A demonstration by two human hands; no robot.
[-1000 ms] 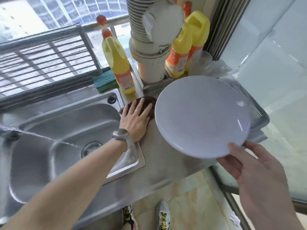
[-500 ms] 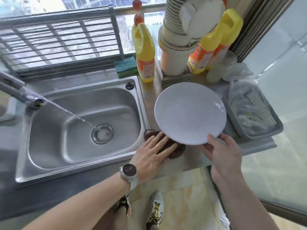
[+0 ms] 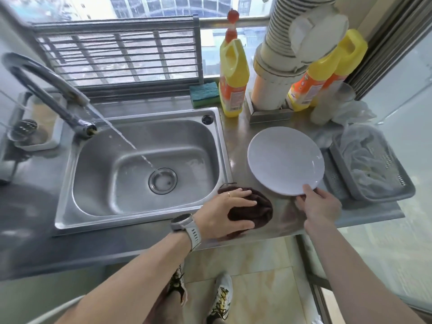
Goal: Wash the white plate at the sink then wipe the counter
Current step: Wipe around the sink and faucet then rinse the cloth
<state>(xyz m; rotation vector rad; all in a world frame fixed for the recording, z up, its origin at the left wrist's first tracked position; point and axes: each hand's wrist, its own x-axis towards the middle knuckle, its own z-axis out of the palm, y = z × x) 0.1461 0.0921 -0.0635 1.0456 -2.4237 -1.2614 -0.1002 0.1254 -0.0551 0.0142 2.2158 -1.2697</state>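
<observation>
while the left hand [image 3: 222, 212] presses a brown cloth [image 3: 253, 211], the right hand's [image 3: 321, 206] grip pinches the white plate [image 3: 284, 160] beside a grey basket [image 3: 383, 194]

cloth [image 3: 253, 212] partly under left hand [image 3: 221, 215]

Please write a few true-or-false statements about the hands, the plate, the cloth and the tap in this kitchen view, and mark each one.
1. The right hand grips the near rim of the round white plate. True.
2. The left hand rests on the green scrubbing sponge. False: it presses the dark brown cloth on the steel counter; the sponge lies untouched by the window.
3. Water runs from the curved metal tap into the stainless steel sink. True.
4. The plate is in the sink basin. False: it is over the counter, right of the sink.
5. The cloth lies inside the grey plastic basket. False: the basket sits apart, at the counter's right end.
</observation>
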